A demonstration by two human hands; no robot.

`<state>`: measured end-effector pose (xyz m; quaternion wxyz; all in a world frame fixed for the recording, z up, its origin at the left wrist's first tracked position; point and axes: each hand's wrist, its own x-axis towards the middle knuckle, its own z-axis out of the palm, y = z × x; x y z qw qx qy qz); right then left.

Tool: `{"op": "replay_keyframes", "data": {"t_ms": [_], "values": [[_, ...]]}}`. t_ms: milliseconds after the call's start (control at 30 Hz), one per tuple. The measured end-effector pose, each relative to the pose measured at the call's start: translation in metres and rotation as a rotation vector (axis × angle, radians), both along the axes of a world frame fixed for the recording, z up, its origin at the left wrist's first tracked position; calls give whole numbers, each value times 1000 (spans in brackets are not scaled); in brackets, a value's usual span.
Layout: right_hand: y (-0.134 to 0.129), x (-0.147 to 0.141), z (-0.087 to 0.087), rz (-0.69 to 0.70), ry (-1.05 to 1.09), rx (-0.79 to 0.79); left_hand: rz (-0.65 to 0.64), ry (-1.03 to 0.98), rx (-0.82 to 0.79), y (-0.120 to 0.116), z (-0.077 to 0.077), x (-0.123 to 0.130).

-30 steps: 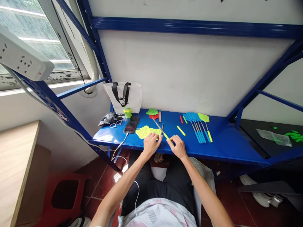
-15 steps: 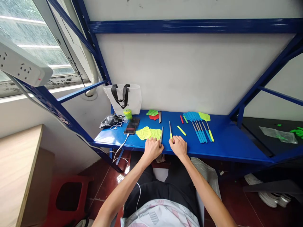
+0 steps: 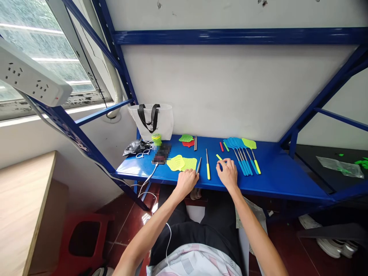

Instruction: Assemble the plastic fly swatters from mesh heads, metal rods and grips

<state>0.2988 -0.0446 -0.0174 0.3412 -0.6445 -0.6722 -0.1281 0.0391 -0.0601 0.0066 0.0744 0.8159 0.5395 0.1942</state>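
Your left hand point(image 3: 186, 182) rests on the blue steel shelf point(image 3: 276, 184), fingers point(image 3: 192, 174) pressed together, with a steel rod point(image 3: 198, 165) just off them at one o'clock. Your right hand point(image 3: 227, 173) curls, its fingertips point(image 3: 221, 164) bunched near a lime plastic strip point(image 3: 219, 157) at eleven o'clock; any pinch can't be told.

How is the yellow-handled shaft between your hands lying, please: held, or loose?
Loose, the shaft lies on the blue shelf, clear of left hand and right hand.

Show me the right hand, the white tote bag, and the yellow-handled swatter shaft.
Right hand point(image 3: 228, 174), head view, back of the hand.
White tote bag point(image 3: 164, 122), head view, front panel.
Yellow-handled swatter shaft point(image 3: 208, 171), head view, yellow handle.
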Motion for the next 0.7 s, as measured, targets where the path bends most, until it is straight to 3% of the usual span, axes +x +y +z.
{"op": "replay_keyframes", "data": {"t_ms": [67, 167, 267, 367, 500, 700], "values": [[6, 16, -7, -7, -12, -40, -27, -140, -26, 6, 3, -6], [13, 30, -20, 27, 22, -123, -65, -514, -119, 19, 5, -15], [17, 32, -28, 61, 50, -166, -95, -911, -211, 32, 2, -23], [17, 30, -26, 50, 76, -190, -135, -1155, -299, 38, -4, -26], [16, 31, -21, -10, 77, -232, -192, -1268, -334, 39, -8, -26], [16, 29, -21, -69, 52, -207, -202, -1250, -370, 43, -8, -29]]}}
